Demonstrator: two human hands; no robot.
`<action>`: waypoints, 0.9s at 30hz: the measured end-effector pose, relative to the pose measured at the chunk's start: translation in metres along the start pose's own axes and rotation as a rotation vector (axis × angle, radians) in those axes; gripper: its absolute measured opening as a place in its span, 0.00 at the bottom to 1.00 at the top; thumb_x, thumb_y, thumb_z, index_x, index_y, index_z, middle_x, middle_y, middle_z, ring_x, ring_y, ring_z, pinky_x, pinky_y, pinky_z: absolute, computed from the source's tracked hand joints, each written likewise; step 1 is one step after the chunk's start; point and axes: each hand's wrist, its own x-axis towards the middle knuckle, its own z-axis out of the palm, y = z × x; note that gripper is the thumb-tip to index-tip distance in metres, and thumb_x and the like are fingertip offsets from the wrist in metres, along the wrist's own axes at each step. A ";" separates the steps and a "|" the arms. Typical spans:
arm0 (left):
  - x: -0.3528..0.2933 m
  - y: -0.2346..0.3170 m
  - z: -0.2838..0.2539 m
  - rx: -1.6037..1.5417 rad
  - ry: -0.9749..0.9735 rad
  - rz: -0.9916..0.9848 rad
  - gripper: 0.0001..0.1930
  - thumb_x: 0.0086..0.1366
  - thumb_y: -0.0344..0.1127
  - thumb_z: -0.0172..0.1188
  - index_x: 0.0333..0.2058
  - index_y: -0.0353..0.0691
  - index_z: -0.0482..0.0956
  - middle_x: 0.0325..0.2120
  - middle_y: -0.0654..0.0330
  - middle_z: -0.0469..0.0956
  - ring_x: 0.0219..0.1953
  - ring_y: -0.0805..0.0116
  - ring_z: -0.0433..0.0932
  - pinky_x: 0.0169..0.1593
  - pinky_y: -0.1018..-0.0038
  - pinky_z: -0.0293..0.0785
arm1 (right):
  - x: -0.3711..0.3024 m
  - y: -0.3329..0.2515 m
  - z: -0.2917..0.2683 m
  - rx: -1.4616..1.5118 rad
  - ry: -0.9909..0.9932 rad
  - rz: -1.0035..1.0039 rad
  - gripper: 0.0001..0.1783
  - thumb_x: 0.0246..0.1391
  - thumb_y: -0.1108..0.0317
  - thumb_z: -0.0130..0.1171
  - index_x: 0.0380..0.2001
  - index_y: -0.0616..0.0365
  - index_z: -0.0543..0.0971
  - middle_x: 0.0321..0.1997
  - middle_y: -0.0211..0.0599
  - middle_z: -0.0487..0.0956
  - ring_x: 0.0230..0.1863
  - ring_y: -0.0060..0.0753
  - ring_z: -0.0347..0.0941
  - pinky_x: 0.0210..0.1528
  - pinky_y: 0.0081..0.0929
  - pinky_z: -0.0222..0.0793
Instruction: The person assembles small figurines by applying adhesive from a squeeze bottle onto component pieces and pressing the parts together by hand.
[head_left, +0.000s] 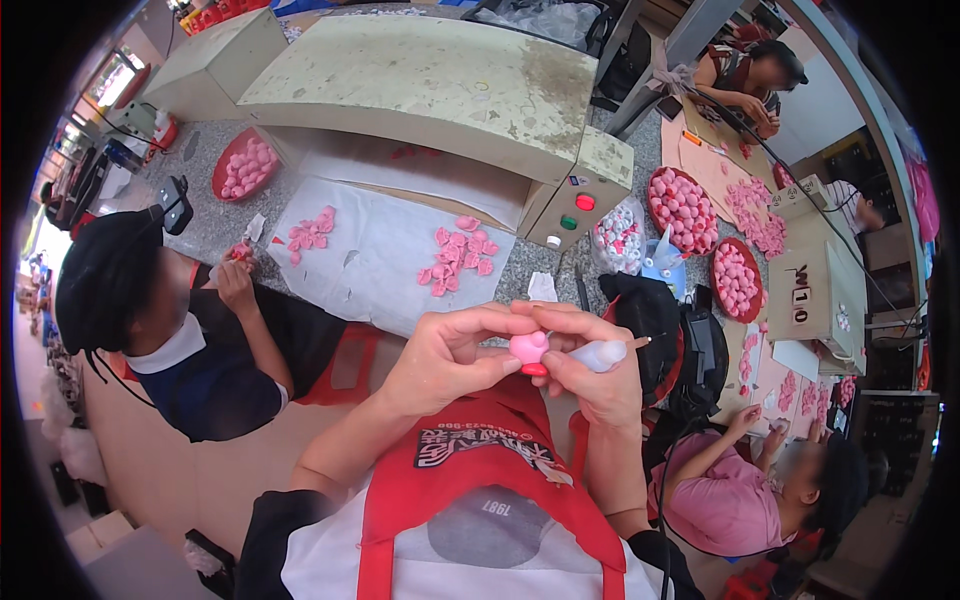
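Above my red apron, my two hands come together around a small rounded pink toy part (pixel 527 346) with a red piece (pixel 535 370) along its lower side. My left hand (pixel 450 355) pinches the part between thumb and fingers. Tucked in my right hand (pixel 598 392) is a small translucent squeeze bottle (pixel 602 356), its thin nozzle pointing right. My right thumb and fingertips also reach the pink part. Beyond my hands, loose pink pieces (pixel 455 255) are scattered on a white sheet (pixel 365 265) that runs into a machine opening.
A worn, pale machine (pixel 420 80) with coloured buttons spans the bench ahead. Red baskets (pixel 683 205) of pink balls and a bag of small parts (pixel 618 238) stand to the right. Black bags (pixel 655 320) lie near my right hand. Co-workers sit left (pixel 200 370) and right (pixel 740 490).
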 end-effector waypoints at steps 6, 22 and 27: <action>0.003 0.004 0.003 -0.002 0.084 -0.119 0.11 0.54 0.18 0.53 0.37 0.29 0.75 0.37 0.53 0.73 0.41 0.67 0.73 0.45 0.74 0.71 | 0.005 0.005 -0.001 0.075 -0.001 -0.001 0.17 0.40 0.81 0.54 0.39 0.66 0.73 0.45 0.52 0.71 0.25 0.25 0.74 0.18 0.10 0.67; 0.007 -0.005 0.008 0.034 0.124 -0.109 0.08 0.54 0.19 0.53 0.35 0.29 0.74 0.37 0.51 0.73 0.36 0.67 0.74 0.40 0.74 0.74 | 0.009 0.006 0.000 0.106 0.086 0.076 0.11 0.41 0.78 0.54 0.33 0.66 0.75 0.40 0.44 0.75 0.23 0.18 0.73 0.16 0.09 0.64; 0.010 -0.006 0.003 -0.092 0.217 -0.161 0.13 0.53 0.20 0.56 0.36 0.36 0.64 0.35 0.52 0.74 0.37 0.68 0.75 0.41 0.75 0.72 | 0.009 0.007 0.001 0.082 0.106 0.123 0.13 0.42 0.78 0.54 0.36 0.67 0.75 0.42 0.40 0.74 0.23 0.18 0.72 0.17 0.09 0.64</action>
